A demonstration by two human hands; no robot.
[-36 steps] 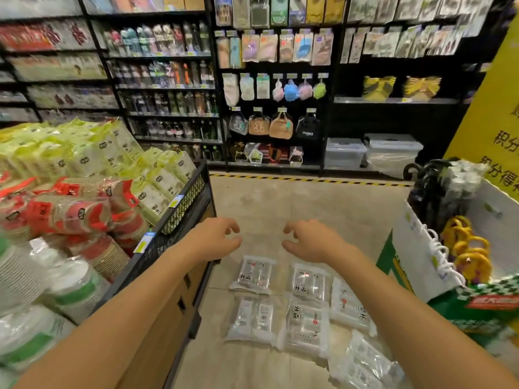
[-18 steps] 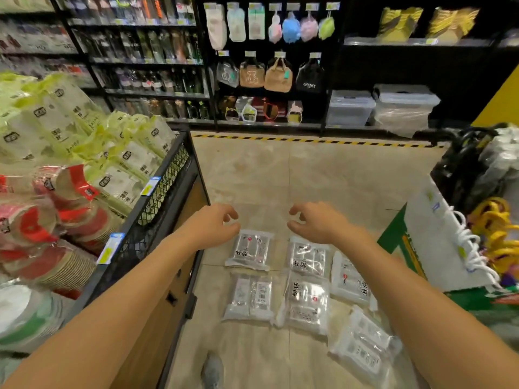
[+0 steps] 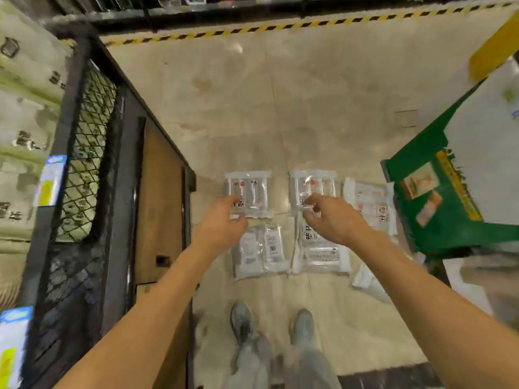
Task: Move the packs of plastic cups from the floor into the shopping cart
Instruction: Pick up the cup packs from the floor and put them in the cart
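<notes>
The view has tipped from the shelves straight down to the floor, and both arms have come lower: half a second ago the hands hung above the packs, and now they overlap the far row. The left hand is at the near edge of the far-left pack, and the right hand is at the near edge of the far-middle pack. Both hands are half-curled with thumb and fingers parted, and neither looks closed on anything. Blur hides whether the fingertips touch the plastic. All the packs lie flat on the floor just as before. Besides the two far ones there is a right pack, a near-left pack, a near-middle pack and one more at the lower right, partly behind the right forearm. So I judge that the person has bent down to make the first pick, probably one pack per hand, and that no pack has been moved yet. A mesh bin stands to the left and a green box to the right, with the person's shoes just behind the packs. I cannot pick out a cart in this view, so the carry will need a turn to find it.
</notes>
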